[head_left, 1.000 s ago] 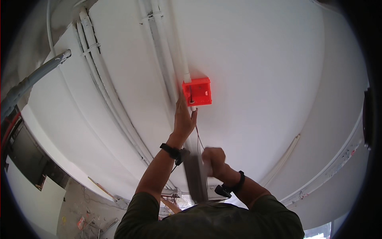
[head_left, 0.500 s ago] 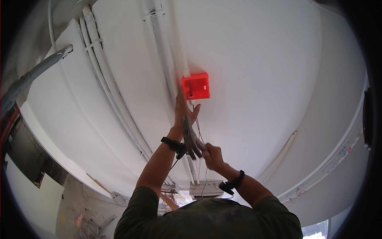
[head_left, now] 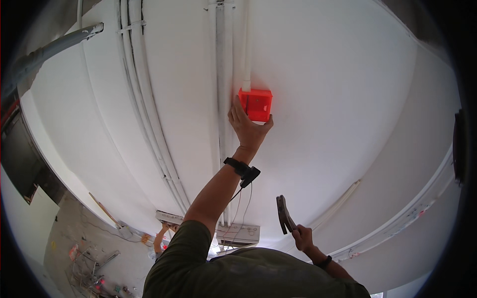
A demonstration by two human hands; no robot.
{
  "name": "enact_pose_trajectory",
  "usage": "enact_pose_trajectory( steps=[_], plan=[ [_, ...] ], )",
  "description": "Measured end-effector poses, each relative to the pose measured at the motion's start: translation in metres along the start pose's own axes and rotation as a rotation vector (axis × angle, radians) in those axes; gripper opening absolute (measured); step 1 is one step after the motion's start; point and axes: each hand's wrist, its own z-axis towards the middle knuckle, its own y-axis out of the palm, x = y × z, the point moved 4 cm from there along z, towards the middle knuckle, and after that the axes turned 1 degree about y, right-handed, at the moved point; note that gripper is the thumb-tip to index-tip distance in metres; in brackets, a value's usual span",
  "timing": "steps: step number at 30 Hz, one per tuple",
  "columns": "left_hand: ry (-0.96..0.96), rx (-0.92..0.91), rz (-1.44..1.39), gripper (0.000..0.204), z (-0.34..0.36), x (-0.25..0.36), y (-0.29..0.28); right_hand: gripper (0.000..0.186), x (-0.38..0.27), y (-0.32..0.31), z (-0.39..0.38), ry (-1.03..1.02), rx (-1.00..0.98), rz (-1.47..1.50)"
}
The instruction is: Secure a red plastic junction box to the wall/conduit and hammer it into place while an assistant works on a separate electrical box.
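Observation:
Fixed at the end of a thin white conduit [head_left: 247, 59] on the white surface is a square red electrical junction box [head_left: 259, 103]. My left hand [head_left: 249, 131] grips it from below, with fingers along its left side and the thumb at its lower right corner. Lower down and to the right, away from the box, my right hand [head_left: 302, 238] is closed round the handle of a claw hammer [head_left: 282, 214], whose metal head points up. Thin wires [head_left: 239, 204] hang below my left wrist.
White pipes [head_left: 222, 74] run along the surface left of the box. A grey pipe [head_left: 59, 47] juts in at far left. Below, another person's arm [head_left: 159, 242] reaches toward a panel [head_left: 170, 217]. Tools and scraps [head_left: 89, 268] lie on the floor at lower left.
My left hand has gone from flat beside the box's lower edge to gripping the box. My right hand has drawn the hammer down and to the right, away from it.

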Motion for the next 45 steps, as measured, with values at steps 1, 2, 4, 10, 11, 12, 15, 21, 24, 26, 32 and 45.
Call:
enact_pose_trajectory(
  steps=[1, 2, 4, 10, 11, 12, 15, 21, 24, 26, 32, 45],
  plan=[
    [0.002, 0.006, 0.007, 0.102, 0.001, 0.001, 0.000, 0.033, 0.006, -0.002, -0.008, 0.052, 0.003, -0.060],
    [-0.002, 0.019, 0.008, 0.102, 0.003, -0.001, 0.000, 0.033, 0.007, -0.004, -0.013, 0.086, 0.010, -0.037],
    [0.031, 0.014, 0.010, 0.101, 0.002, 0.000, 0.000, 0.032, 0.024, -0.002, -0.027, 0.159, 0.031, 0.038],
    [0.057, -0.045, -0.018, 0.102, 0.003, 0.003, -0.009, 0.029, 0.062, -0.004, -0.032, 0.201, 0.053, 0.109],
    [0.044, -0.041, -0.014, 0.102, 0.002, 0.003, -0.012, 0.028, 0.061, -0.004, -0.032, 0.180, 0.066, 0.136],
    [-0.002, -0.107, -0.070, 0.102, 0.001, 0.003, -0.014, 0.030, 0.063, -0.002, -0.032, 0.229, 0.052, 0.222],
    [-0.083, -0.102, -0.173, 0.099, -0.017, -0.008, -0.026, 0.032, 0.054, 0.003, -0.036, 0.390, 0.043, 0.472],
    [-0.138, -0.152, -0.069, 0.080, -0.112, -0.064, -0.056, 0.046, 0.115, -0.005, -0.051, 0.446, -0.062, -0.028],
    [-0.087, -0.151, -0.045, 0.072, -0.107, -0.059, -0.054, 0.053, 0.151, -0.007, -0.081, 0.530, -0.212, -0.333],
    [-0.089, -0.084, -0.151, 0.062, -0.070, -0.042, -0.052, 0.062, 0.170, -0.010, -0.114, 0.729, -0.344, -0.422],
    [-0.456, -0.260, -0.463, 0.031, -0.039, -0.050, -0.010, 0.058, 0.248, -0.023, -0.155, 0.813, -0.500, -0.468],
    [-0.564, -0.396, -0.593, 0.035, -0.118, -0.076, -0.020, 0.056, 0.298, -0.092, -0.341, 0.982, -0.731, -0.562]
  ],
)
